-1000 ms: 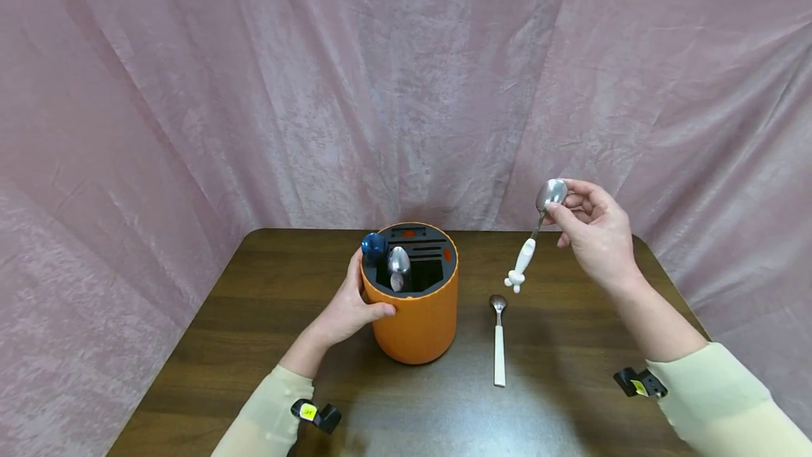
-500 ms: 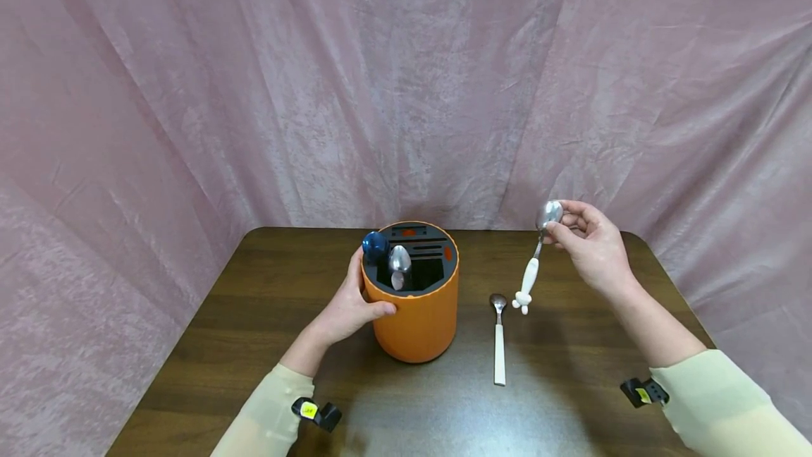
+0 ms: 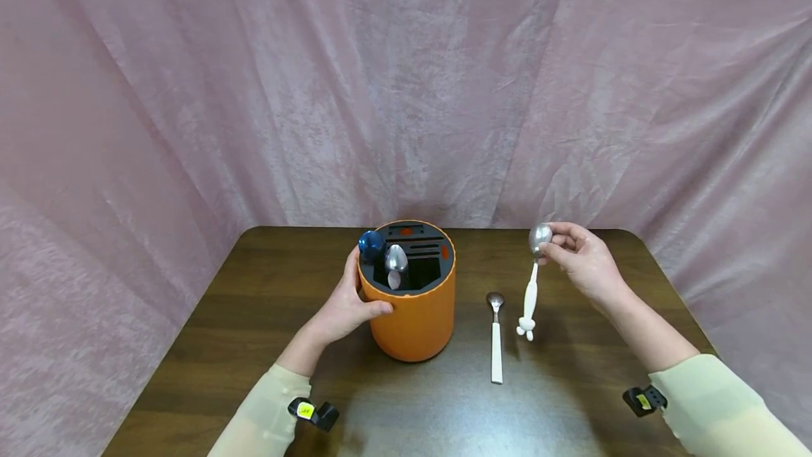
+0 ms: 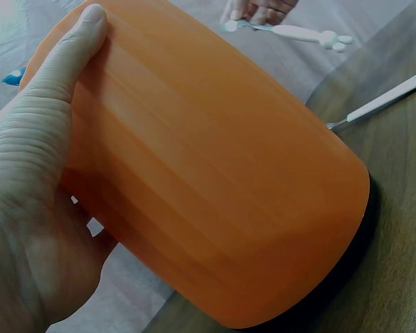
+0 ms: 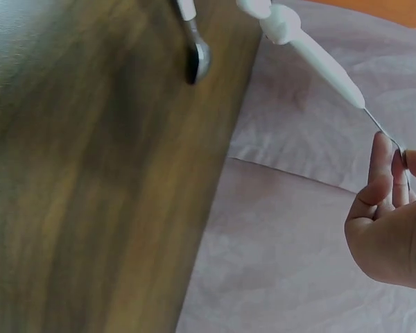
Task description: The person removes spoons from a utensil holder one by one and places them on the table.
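Note:
My left hand point(image 3: 345, 305) grips the side of an orange utensil holder point(image 3: 414, 330), thumb on the front and the other fingers behind its wall. Its dark slotted top shows a blue rounded piece point(image 3: 371, 243) and a silver spoon point(image 3: 396, 258) standing bowl-up. With thumb and fingers, my right hand point(image 3: 583, 261) pinches a spoon point(image 3: 530, 298) by its metal bowl. The white handle with a rabbit-like head hangs downward, above the table. Left of it a small spoon with a straight white handle point(image 3: 497, 355) lies on the table, bowl pointing away.
The brown wooden table point(image 3: 254, 344) has rounded far corners. Behind it hangs a pink velvety curtain point(image 3: 406, 90). A wrist camera point(image 3: 314, 413) sits on the left sleeve, another wrist camera point(image 3: 644, 400) on the right.
My right hand has lowered the rabbit-headed spoon, and its handle has swung to hang nearly straight down. My left hand and the holder have stayed in place.

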`<state>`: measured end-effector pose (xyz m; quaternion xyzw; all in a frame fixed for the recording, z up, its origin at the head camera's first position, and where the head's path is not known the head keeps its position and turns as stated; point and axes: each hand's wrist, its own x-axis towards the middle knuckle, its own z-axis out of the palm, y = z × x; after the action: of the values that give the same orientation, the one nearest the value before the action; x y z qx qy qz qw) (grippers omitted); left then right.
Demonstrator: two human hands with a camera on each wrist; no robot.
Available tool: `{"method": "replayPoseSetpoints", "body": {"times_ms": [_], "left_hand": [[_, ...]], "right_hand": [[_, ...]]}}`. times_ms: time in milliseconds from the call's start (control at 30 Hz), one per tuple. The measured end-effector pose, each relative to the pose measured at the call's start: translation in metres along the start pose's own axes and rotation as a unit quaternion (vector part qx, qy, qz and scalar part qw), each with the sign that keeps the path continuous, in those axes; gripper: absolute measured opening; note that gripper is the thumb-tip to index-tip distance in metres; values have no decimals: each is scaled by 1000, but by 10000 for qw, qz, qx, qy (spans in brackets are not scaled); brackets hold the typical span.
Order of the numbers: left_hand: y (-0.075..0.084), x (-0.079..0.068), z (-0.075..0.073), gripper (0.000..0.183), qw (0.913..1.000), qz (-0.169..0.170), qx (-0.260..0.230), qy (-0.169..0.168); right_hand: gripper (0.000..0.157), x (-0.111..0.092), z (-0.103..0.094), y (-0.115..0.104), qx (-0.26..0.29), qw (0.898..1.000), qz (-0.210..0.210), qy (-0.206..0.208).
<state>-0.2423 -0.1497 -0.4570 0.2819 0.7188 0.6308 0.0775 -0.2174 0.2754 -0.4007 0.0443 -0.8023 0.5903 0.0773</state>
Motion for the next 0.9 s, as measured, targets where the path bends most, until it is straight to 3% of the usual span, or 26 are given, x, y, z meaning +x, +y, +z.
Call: {"method": "replayPoseSetpoints", "body": {"times_ms": [367, 800, 900], "left_hand": [[0, 0, -1, 112, 10000, 69, -36, -51], [1, -1, 0, 111, 10000, 2, -76, -22], [0, -1, 0, 114, 9999, 115, -58, -10]], "right_hand": [[47, -4, 1, 28, -201, 9943, 703, -776], [46, -5, 10, 60, -69, 9833, 1421, -1135], [44, -5, 12, 67, 14, 9806, 1540, -1215]]}}
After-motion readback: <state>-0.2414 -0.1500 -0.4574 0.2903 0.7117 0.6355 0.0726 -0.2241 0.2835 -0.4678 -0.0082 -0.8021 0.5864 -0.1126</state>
